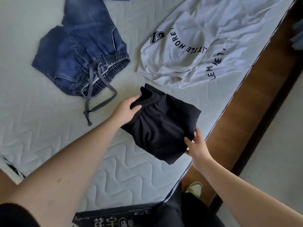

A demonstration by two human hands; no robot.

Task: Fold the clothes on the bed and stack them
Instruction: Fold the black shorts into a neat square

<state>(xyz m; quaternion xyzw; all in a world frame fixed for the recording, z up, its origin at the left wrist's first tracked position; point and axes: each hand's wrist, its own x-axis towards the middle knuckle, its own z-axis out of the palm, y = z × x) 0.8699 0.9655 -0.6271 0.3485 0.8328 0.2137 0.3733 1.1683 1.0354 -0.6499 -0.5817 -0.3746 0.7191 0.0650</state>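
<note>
While gripped at its waistband end by left hand (126,110) fingers and pinched at its near corner by right hand (196,145) fingers, folded black shorts (162,128) on bed (49,136), nearer than jeans (82,51) and white T-shirt (205,38).

Left hand (125,110) and right hand (197,145) both grip.

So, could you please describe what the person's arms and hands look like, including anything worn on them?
Both forearms are bare, with no watch, bracelet or gloves showing. The left hand and right hand show no rings that I can make out. A dark, black-looking short sleeve covers the left upper arm; the right arm's sleeve is out of frame.
</note>
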